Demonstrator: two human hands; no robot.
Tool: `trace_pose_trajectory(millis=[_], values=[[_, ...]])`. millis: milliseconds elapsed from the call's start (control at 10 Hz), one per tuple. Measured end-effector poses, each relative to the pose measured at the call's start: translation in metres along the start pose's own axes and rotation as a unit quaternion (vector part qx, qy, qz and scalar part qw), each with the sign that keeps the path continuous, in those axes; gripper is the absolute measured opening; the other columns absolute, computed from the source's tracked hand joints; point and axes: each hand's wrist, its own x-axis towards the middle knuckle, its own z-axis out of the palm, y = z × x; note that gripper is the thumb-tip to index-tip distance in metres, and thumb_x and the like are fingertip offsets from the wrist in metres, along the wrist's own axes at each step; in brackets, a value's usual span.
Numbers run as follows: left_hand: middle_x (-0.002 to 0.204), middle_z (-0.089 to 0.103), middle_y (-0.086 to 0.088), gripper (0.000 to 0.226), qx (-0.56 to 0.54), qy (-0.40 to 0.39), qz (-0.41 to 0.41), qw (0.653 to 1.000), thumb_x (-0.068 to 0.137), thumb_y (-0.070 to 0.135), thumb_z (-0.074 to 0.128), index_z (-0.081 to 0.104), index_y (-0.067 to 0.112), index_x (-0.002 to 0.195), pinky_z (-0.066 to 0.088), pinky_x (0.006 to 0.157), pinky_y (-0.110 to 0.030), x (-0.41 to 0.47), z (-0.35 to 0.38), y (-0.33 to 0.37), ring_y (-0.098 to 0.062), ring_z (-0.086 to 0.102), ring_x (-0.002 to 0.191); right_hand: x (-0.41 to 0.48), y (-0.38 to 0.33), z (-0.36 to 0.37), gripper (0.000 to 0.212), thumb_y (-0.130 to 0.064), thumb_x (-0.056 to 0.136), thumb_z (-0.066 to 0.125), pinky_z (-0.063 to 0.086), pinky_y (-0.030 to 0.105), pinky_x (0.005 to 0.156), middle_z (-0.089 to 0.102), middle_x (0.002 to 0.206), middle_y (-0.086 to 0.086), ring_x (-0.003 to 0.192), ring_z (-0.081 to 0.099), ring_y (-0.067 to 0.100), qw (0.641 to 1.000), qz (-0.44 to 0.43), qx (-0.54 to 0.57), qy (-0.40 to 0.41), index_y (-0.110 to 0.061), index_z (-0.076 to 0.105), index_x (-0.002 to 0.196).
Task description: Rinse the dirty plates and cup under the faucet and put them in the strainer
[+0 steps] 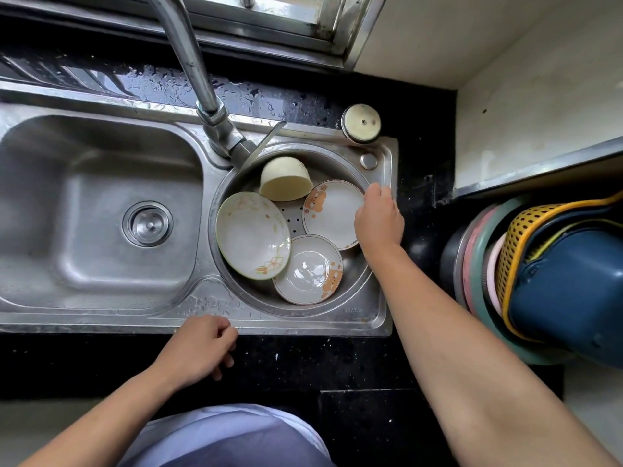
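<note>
The right hand [379, 220] holds the edge of the bear plate [332, 214] in the round strainer [355, 271]. The left hand [199, 345] is loosely curled and holds nothing, at the sink's [84, 203] front edge by the black table [303, 362]. The strainer also holds a flower plate [253, 235], a little plate [308, 269] and a tipped cup [286, 180].

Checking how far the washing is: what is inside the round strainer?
Three plates: a flower plate, a bear plate gripped by the right hand, a second bear plate, plus a tilted cup. They cover most of the perforated floor; anything beneath is hidden.
</note>
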Motion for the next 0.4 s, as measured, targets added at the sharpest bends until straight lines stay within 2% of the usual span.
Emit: trace_pose_trajectory(millis=[100, 200, 300, 400], values=[[0.062, 0.078, 0.006, 0.033, 0.026, 0.007, 0.026, 0.999, 0.101, 0.024, 0.053, 0.066, 0.014, 0.072, 0.052, 0.049, -0.027, -0.005, -0.002, 0.000, -0.018, 0.071, 0.042, -0.009, -0.001, -0.006, 0.016, -0.013, 0.096, 0.061, 0.041, 0.027, 0.070, 0.060, 0.114, 0.010, 0.097, 0.060, 0.026, 0.997, 0.031, 0.064, -0.015, -0.011, 0.057, 0.111], [0.067, 0.076, 0.005, 0.031, 0.115, 0.056, 0.062, 0.990, 0.100, 0.034, 0.051, 0.061, 0.022, 0.073, 0.055, 0.061, -0.033, -0.016, -0.003, -0.004, -0.016, 0.073, 0.058, -0.024, -0.004, -0.015, 0.015, -0.016, 0.092, 0.061, 0.036, 0.020, 0.061, 0.058, 0.113, 0.005, 0.089, 0.053, 0.019, 0.971, 0.115, 0.200, -0.067, -0.016, 0.061, 0.107], [0.092, 0.073, 0.006, 0.014, 0.194, 0.197, 0.141, 0.950, 0.097, 0.040, 0.052, 0.061, 0.031, 0.094, 0.056, 0.071, -0.040, -0.031, -0.008, -0.017, -0.025, 0.071, 0.088, -0.044, -0.012, -0.020, 0.010, -0.017, 0.091, 0.064, 0.032, 0.015, 0.057, 0.064, 0.105, 0.001, 0.088, 0.057, 0.015, 0.932, 0.148, 0.307, -0.124, -0.017, 0.067, 0.101], [0.117, 0.066, -0.003, 0.035, 0.224, 0.240, 0.211, 0.921, 0.092, 0.037, 0.052, 0.067, 0.019, 0.118, 0.058, 0.089, -0.044, -0.044, -0.009, -0.035, -0.026, 0.063, 0.105, -0.072, -0.020, -0.024, 0.010, -0.019, 0.093, 0.064, 0.041, 0.018, 0.064, 0.067, 0.102, -0.002, 0.100, 0.063, 0.020, 0.915, 0.160, 0.340, -0.145, -0.019, 0.069, 0.101]])
